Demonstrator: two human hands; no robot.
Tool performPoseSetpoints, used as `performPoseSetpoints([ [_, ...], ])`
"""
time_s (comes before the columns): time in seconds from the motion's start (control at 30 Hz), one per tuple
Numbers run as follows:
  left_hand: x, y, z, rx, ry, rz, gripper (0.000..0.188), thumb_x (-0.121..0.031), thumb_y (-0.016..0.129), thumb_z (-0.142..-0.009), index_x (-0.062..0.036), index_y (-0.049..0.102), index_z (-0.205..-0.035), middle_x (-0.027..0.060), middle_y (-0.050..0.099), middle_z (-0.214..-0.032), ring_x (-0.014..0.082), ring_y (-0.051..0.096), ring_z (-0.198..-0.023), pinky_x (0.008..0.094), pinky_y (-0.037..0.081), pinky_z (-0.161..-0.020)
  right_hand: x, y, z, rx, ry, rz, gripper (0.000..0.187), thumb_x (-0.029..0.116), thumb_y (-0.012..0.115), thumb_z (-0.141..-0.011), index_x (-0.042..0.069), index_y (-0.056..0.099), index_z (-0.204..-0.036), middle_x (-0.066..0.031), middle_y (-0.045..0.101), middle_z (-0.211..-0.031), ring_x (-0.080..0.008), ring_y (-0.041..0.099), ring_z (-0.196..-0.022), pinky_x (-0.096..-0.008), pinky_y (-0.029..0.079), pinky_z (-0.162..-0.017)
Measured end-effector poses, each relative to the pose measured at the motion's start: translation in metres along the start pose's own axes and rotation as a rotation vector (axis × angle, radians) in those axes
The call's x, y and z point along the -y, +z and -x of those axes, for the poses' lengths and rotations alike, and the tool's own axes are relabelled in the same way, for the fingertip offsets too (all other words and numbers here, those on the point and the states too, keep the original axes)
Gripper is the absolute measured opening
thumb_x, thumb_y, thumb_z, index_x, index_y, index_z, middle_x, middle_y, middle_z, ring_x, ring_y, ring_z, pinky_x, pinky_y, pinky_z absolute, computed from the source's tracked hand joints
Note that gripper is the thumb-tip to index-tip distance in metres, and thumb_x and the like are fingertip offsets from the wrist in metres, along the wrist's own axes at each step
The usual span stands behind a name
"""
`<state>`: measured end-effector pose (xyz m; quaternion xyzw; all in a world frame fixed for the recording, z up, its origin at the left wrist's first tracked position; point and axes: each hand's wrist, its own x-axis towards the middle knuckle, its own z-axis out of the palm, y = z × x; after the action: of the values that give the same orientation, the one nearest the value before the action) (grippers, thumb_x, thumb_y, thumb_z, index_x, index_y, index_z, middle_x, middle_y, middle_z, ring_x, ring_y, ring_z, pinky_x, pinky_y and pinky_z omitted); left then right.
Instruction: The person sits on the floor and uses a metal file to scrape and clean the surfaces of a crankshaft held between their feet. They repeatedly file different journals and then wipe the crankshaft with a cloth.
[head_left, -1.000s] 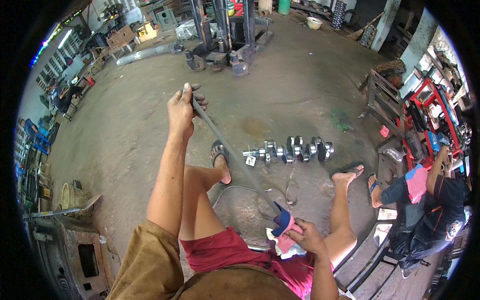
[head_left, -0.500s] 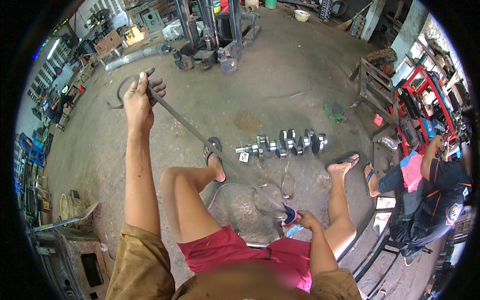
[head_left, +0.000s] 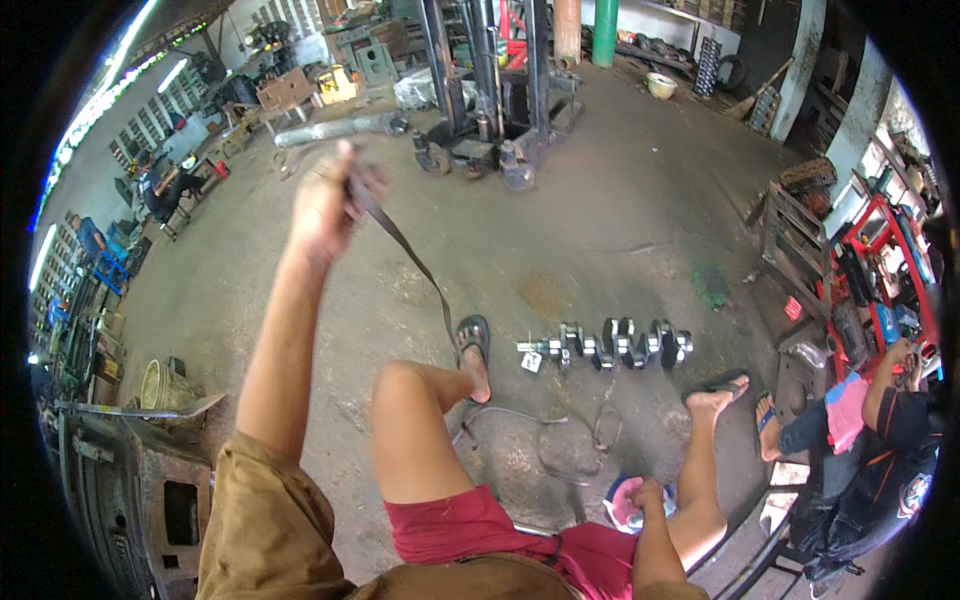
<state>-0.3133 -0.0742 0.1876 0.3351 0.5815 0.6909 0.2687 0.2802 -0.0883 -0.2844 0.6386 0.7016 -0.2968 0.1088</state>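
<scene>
Raised higher, left hand [head_left: 325, 200] grips a dark strap [head_left: 410, 255] — right hand [head_left: 645, 497] clutches a pink-blue rag [head_left: 620, 505] — slack could snag the crankshaft [head_left: 610, 345].

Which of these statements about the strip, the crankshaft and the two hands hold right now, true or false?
1. The left hand is raised and has its grip on one end of a long dark narrow strip. True.
2. The grey metal crankshaft is held in the right hand. False: it lies on the concrete floor, beyond the person's feet.
3. The right hand is down by the right leg on a pink and blue object. True.
4. The strip hangs straight down from a ceiling hook. False: it runs from the left hand down toward the sandalled left foot.
5. Another person sits at the right edge. True.
</scene>
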Motion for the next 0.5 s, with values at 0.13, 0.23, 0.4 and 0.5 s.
performPoseSetpoints([
  [0.13,0.017,0.057,0.068,0.426,-0.035,0.261,0.046,-0.034,0.046,-0.103,0.0007,0.048,-0.132,0.0123,0.065,-0.098,0.0210,0.066,-0.090,0.0322,0.058,-0.075,0.147,-0.083,0.016,-0.459,-0.390,-0.429,0.048,0.035,0.075,-0.080,0.011,0.063,-0.121,-0.0165,0.065,-0.117,-0.0360,0.061,-0.109,-0.0437,0.047,-0.095],
  [0.23,0.005,0.103,0.097,0.491,-0.100,0.284,0.046,-0.034,0.046,-0.103,0.0008,0.048,-0.132,0.0120,0.065,-0.098,0.0216,0.066,-0.091,0.0340,0.058,-0.077,0.266,-0.172,0.056,-0.513,-0.836,-0.791,0.037,0.022,0.074,-0.085,0.001,0.064,-0.114,-0.0163,0.069,-0.110,-0.0263,0.065,-0.106,-0.0346,0.050,-0.089],
  [0.4,-0.008,0.140,0.114,0.593,-0.141,0.289,0.043,-0.032,0.047,-0.102,0.0010,0.050,-0.131,0.0116,0.065,-0.100,0.0223,0.066,-0.092,0.0363,0.058,-0.081,0.353,-0.258,0.117,-0.139,-1.094,-1.137,0.029,0.021,0.066,-0.093,-0.002,0.065,-0.111,-0.0096,0.068,-0.092,-0.0191,0.064,-0.085,-0.0322,0.051,-0.078],
  [0.5,0.006,0.135,0.105,0.557,-0.028,0.251,0.036,-0.027,0.050,-0.102,0.0005,0.058,-0.124,0.0112,0.065,-0.101,0.0204,0.066,-0.092,0.0358,0.058,-0.081,0.343,-0.253,0.122,0.084,-1.014,-1.253,0.025,0.020,0.062,-0.096,-0.001,0.066,-0.109,-0.0043,0.064,-0.079,-0.0126,0.059,-0.071,-0.0273,0.050,-0.069],
])
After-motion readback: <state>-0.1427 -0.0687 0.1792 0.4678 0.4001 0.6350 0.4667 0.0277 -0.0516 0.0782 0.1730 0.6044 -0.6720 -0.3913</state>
